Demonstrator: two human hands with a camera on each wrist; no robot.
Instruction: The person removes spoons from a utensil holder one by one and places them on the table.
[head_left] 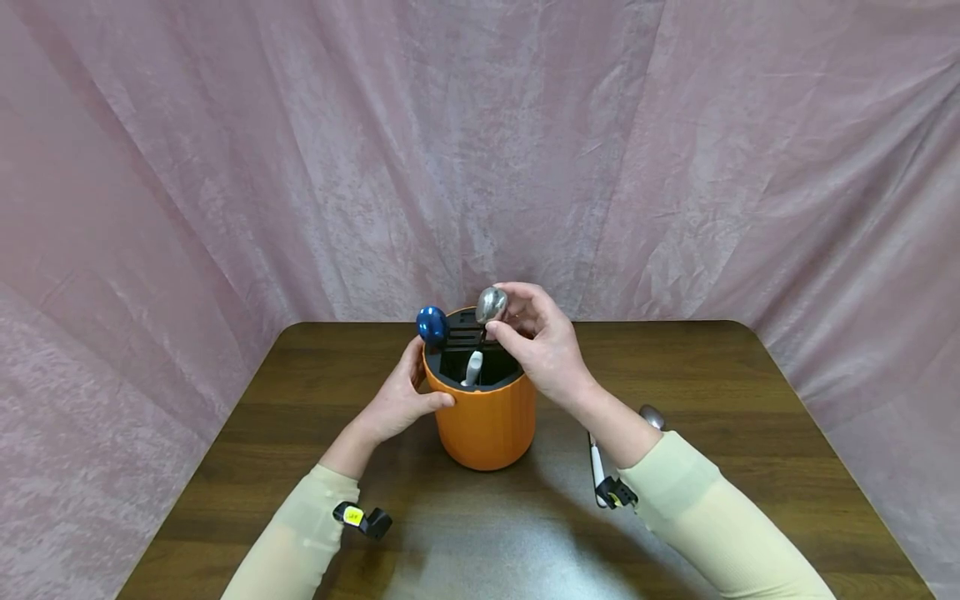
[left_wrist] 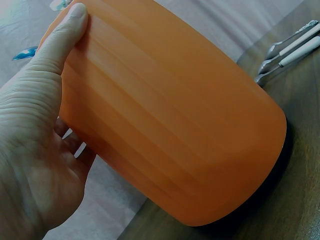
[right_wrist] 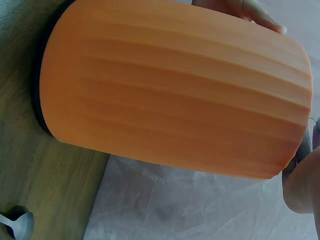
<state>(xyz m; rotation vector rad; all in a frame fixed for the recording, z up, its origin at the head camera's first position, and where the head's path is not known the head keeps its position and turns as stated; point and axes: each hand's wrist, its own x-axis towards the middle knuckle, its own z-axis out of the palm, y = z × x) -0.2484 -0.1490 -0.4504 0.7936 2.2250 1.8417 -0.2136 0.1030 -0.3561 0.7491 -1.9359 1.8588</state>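
Observation:
An orange utensil holder (head_left: 486,429) with a black slotted insert (head_left: 465,337) stands upright on the table. My left hand (head_left: 401,398) grips its left side, thumb across the front near the rim and fingers round the back. Over the opening, my right hand (head_left: 551,346) pinches a spoon by its shiny metal bowl (head_left: 492,305). The spoon's white handle (head_left: 474,367) points down into the holder, its lower end hidden inside. Beside it, a blue utensil head (head_left: 432,325) rises above the left rim. In the right wrist view the holder's ribbed wall (right_wrist: 175,90) hides most of both hands.
Right of the holder, a metal spoon bowl (head_left: 652,416) and a white handle (head_left: 597,468) show around my right forearm. The left wrist view has several utensils lying together there, with pale handles (left_wrist: 301,50). A pink curtain (head_left: 480,150) hangs behind the wooden table (head_left: 712,392).

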